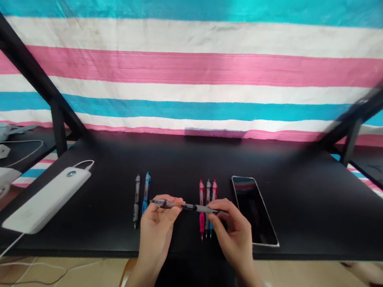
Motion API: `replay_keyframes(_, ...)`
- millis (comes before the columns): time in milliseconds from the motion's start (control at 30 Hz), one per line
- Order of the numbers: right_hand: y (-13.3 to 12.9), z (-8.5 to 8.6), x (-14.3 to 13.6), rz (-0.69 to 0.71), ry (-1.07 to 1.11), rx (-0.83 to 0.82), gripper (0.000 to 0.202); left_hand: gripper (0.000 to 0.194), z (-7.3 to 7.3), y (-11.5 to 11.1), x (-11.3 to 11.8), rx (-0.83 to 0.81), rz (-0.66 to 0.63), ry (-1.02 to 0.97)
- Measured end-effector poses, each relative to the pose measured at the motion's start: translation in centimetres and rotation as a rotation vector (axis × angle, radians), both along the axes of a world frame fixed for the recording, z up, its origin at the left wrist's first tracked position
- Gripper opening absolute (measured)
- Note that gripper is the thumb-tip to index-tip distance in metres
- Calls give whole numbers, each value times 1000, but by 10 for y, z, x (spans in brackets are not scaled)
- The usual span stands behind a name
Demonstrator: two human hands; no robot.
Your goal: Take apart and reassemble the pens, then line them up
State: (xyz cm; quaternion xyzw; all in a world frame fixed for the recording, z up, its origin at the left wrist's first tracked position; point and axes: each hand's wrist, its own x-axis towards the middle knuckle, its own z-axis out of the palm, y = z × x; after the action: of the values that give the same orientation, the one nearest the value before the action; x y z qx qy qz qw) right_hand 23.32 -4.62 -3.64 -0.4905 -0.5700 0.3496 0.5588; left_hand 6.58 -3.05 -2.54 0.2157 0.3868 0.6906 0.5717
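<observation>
A black-and-grey pen (189,207) is held level above the table, stretched between both hands. My left hand (159,222) is closed around its left end, thumb on the barrel. At the grey grip on the right, my right hand (235,231) pinches the same pen. To the left lie a black-and-grey pen (136,201) and a blue pen (146,189), side by side. Partly behind my right hand lie a red-and-pink pen (201,191), a dark pen (208,191) and a third pen (214,190) with a red top and blue tip.
A smartphone (256,211) lies right of my right hand. On the left rests a white power bank (48,201) with cables running off the black table (118,149). Black frame bars (60,124) rise at both sides, and a striped sheet (185,73) hangs behind.
</observation>
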Motion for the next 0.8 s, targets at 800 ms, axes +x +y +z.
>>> replay_keyframes(800, 0, -4, -1, 31, 28, -55, 19, 36, -1, -7, -1, -15, 26, -25)
